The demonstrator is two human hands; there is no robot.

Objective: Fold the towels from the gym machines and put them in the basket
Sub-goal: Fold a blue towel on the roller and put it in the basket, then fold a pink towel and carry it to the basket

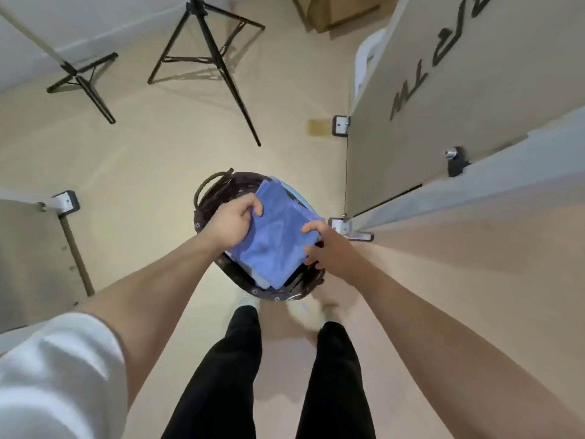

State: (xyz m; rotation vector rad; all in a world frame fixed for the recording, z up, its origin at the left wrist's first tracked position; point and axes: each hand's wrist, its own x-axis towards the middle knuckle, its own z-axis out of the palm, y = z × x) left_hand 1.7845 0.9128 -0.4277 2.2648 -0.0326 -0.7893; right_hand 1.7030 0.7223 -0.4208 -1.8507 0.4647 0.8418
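My left hand [232,224] and right hand [326,248] hold a folded blue towel [275,236] over the dark basket [209,191] on the floor [142,172]. Left fingers [253,208] clamped on its left edge, right fingers curled on its right edge. Paler towels under it in the basket. Two tripods [202,58] stand beyond.
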